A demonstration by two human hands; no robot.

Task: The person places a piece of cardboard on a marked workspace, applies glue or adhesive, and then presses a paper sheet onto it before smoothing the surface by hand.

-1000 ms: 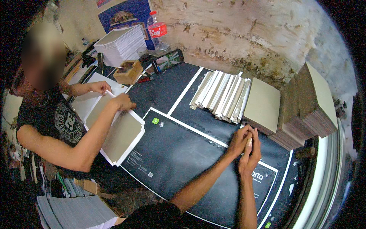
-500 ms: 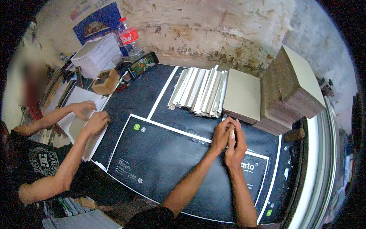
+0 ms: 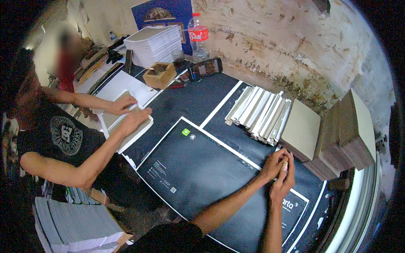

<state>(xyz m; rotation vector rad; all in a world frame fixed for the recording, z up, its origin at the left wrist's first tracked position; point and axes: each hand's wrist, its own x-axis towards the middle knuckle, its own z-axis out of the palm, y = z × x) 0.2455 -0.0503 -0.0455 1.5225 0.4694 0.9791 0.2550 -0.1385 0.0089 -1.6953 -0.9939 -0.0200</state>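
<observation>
Your left hand [image 3: 273,165] and right hand [image 3: 283,185] are pressed together over the black surface [image 3: 198,158], fingers meeting; you show no thing in either, though how far the fingers curl, and whether something thin lies between them, cannot be told. Just beyond your fingertips stands the low board stack [image 3: 300,130], its top face bare and plain. The tall board stack [image 3: 362,126] rises to its right, and the strip bundle [image 3: 258,114] lies along its left, white and grey-brown pieces roughly side by side, ends uneven. State of work, judged from this view: the boards on your side are piled and none is out in front of you; the strips lie gathered, none in your grasp. Left of you, a co-worker has both hands flat on a pale board [image 3: 143,128] with white edging; whether it is finished is unclear, since the hands cover part of it. Beyond it note the wooden box [image 3: 160,76], phone [image 3: 205,68], bottle [image 3: 198,40] and white stack [image 3: 157,46].
</observation>
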